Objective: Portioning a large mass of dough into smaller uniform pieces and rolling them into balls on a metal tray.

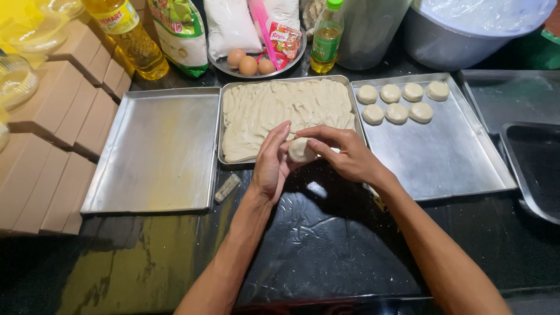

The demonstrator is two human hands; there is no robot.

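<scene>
Both hands are up over the near edge of the middle tray (290,80), working one dough ball (301,151) between them. The left hand (272,160) stands on edge with the palm cupped against the ball's left side, fingers loosely curled, not clenched. The right hand (344,153) comes in from the other side, its fingers curved over the top and right of the ball and the thumb under it. So the ball is pinched between the two hands, held just above the black counter (326,233) and right at the tray's front rim.

That middle tray is packed with a flat slab of pale dough (280,111), all ridged and smeared. The tray on the right (443,157) has seven round dough pieces (396,100) lined up in two rows at its far end. The left tray (157,151) is bare metal.

Behind the trays there's a plate (294,58) with three brown eggs (248,64), white bags and a red packet, plus a small oil bottle (325,38) beside it, a bigger one (131,38) further left, and a big metal pot (461,35) on the right. Brown boxes (58,128) are stacked along the left edge.
</scene>
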